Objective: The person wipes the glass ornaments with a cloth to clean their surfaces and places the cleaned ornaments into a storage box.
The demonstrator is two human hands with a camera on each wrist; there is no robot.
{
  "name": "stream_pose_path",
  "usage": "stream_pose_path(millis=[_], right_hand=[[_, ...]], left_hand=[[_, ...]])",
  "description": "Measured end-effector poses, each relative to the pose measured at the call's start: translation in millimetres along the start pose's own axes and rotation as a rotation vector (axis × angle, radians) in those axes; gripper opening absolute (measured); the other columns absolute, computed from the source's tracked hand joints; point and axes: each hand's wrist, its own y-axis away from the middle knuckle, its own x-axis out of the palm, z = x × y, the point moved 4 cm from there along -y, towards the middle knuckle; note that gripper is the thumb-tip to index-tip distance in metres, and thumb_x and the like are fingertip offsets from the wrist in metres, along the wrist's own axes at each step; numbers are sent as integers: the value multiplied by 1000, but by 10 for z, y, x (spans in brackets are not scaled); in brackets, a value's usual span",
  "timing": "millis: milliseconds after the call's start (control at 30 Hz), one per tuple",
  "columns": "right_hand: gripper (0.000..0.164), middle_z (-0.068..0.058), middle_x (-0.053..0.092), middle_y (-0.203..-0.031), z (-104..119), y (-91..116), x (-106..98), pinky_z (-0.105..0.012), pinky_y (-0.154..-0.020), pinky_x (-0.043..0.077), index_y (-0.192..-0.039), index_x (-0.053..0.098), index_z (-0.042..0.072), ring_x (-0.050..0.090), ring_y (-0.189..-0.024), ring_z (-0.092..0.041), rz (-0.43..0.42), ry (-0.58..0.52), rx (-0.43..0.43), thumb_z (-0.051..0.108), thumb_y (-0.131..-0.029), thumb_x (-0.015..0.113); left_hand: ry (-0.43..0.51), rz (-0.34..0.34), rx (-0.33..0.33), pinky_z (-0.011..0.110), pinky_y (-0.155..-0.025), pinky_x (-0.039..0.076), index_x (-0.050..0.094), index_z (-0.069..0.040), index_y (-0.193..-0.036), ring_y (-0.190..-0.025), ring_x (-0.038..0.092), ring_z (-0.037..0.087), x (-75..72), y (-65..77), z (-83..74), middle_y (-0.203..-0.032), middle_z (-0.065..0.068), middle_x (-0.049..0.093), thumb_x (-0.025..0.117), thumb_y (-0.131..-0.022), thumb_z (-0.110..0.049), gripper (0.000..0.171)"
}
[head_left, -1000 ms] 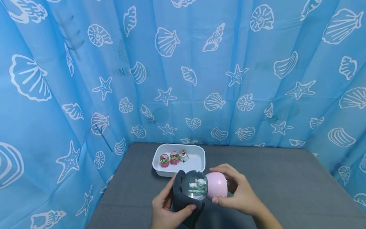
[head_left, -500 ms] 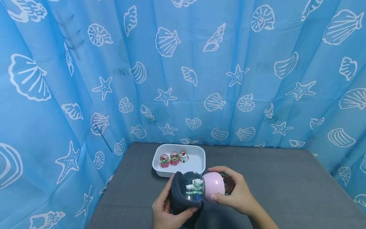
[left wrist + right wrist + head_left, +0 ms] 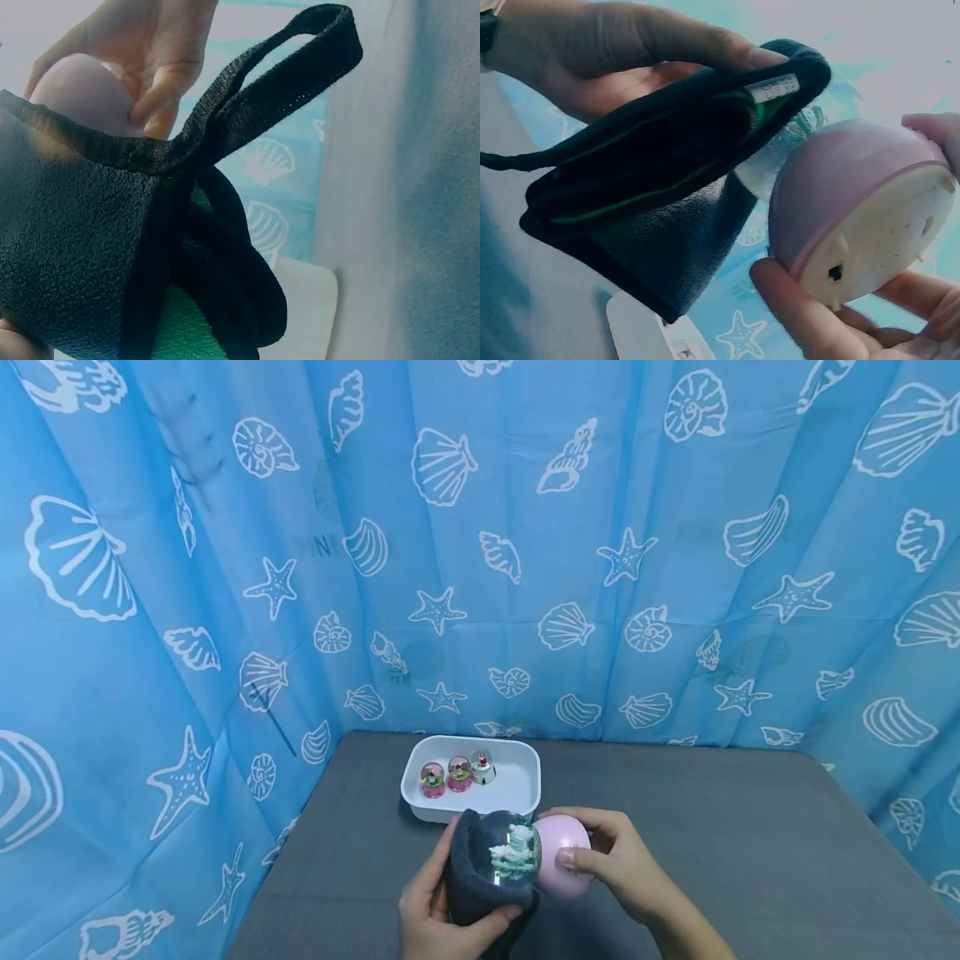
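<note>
A snow globe [image 3: 516, 852] with a white figure inside lies tipped sideways between the hands. My right hand [image 3: 622, 860] grips its rounded pink base [image 3: 562, 857], thumb on the near side. In the right wrist view, the cream underside [image 3: 892, 236] of the base shows small feet and a dark square opening. My left hand [image 3: 435, 918] holds a folded dark cloth [image 3: 480, 893] wrapped against the left of the glass. The cloth has a black edging, a hanging loop [image 3: 292, 75], a green inner side [image 3: 184, 326] and a white label [image 3: 776, 88].
Just beyond the hands, a white tray [image 3: 517, 777] stands on the grey-covered table [image 3: 712, 827]. Three little snow globes sit in its left half: two with pink bases [image 3: 432, 783] and a whitish one [image 3: 483, 768]. A blue shell-print curtain [image 3: 510, 568] hangs behind.
The snow globe has turned in my hands, its base rolling so its rounded side faces up and its figure shifting. My right thumb has moved up onto the base. The left hand still holds the cloth.
</note>
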Motion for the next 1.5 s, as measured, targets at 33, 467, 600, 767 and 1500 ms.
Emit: stream_pose_path(millis=[33,467,600,767,1500], right_hand=[[35,-5,77,-120,0,-1,-4,-36,-75,67,-133,69,-1,72,-96,-13,9,-10,17,-1,-99,60],[41,-4,74,-129,36,-5,6,-38,-77,68,-138,64,-3,73,-101,-16,20,-8,1,-3,-97,66],[46,-3,72,-132,55,-4,21,-41,-77,69,-140,61,-6,73,-103,-18,15,0,-24,-4,-94,69],[54,-4,69,-135,63,16,41,-44,-77,69,-143,61,-1,71,-106,-21,18,16,-62,-6,-91,72],[71,-9,62,-138,174,85,80,-39,-84,68,-145,61,6,67,-114,-21,-26,241,-152,-10,-80,84]], left_hand=[[2,2,18,31,-106,57,47,7,-154,-127,70,18,3,1,-4,-143,25,65,95,-67,11,100],[17,-3,58,32,-103,58,46,13,-152,-128,69,18,-11,-10,41,-143,29,63,95,-67,12,98],[3,-5,45,32,-101,59,48,10,-152,-127,70,17,-25,-22,47,-142,28,64,96,-67,10,98],[11,-1,28,32,-101,59,51,8,-151,-125,72,18,-42,-31,46,-140,28,66,97,-66,9,96],[106,1,-41,36,-101,60,51,9,-150,-124,72,23,-62,-4,42,-139,29,67,92,-67,16,93]])
